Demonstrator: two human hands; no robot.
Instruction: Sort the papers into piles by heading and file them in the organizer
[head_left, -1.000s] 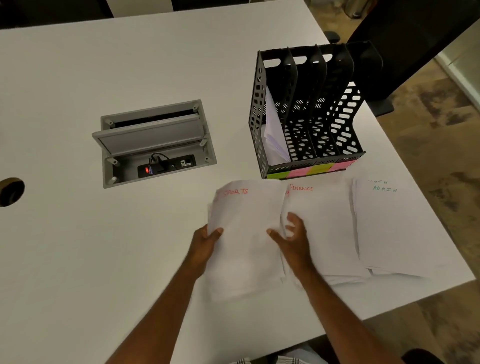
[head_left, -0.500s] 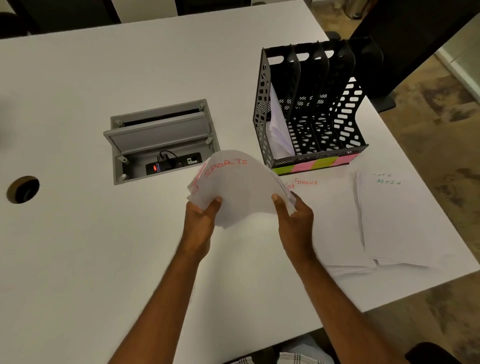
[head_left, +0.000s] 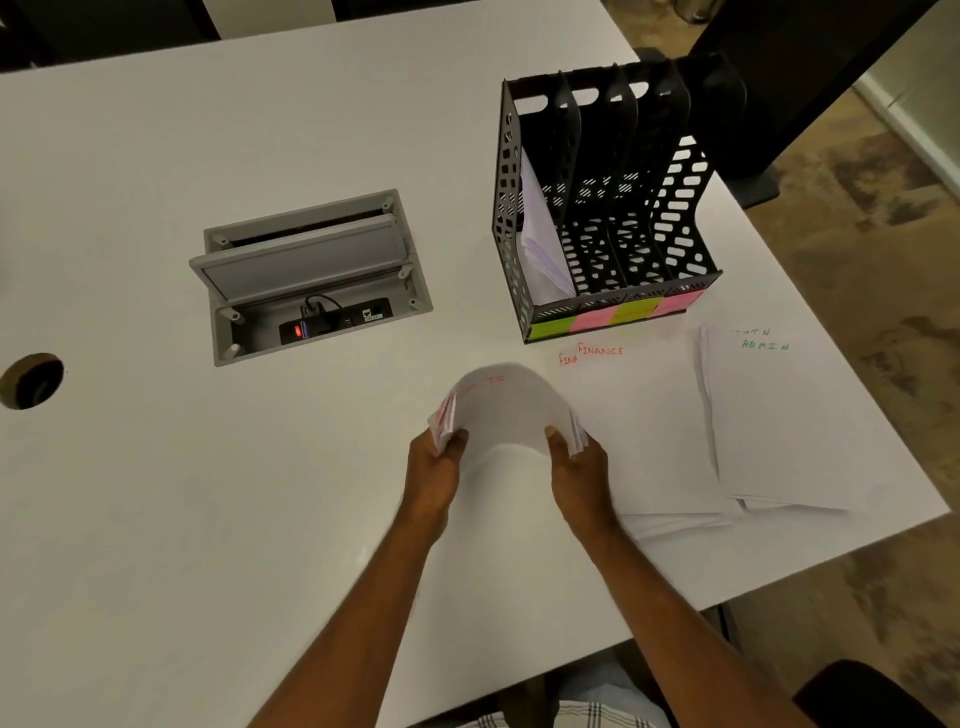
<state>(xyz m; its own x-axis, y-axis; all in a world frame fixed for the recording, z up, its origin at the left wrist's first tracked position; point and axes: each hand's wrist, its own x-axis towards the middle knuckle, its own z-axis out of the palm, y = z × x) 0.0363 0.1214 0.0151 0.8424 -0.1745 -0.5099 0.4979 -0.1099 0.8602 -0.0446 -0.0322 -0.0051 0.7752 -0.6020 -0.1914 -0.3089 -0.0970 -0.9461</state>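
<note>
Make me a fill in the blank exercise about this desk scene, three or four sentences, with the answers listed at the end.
1. Both hands hold a bowed stack of papers, the left hand on one side and the right hand on the other, so the stack is gripped by ____ hands.
2. The pile beside the held stack is headed ____.
3. The pile nearest the table's right edge is headed ____ in green.
4. In the black organizer, only the ____ slot holds filed papers.

Answers: two; FINANCE; ADMIN; leftmost
</note>
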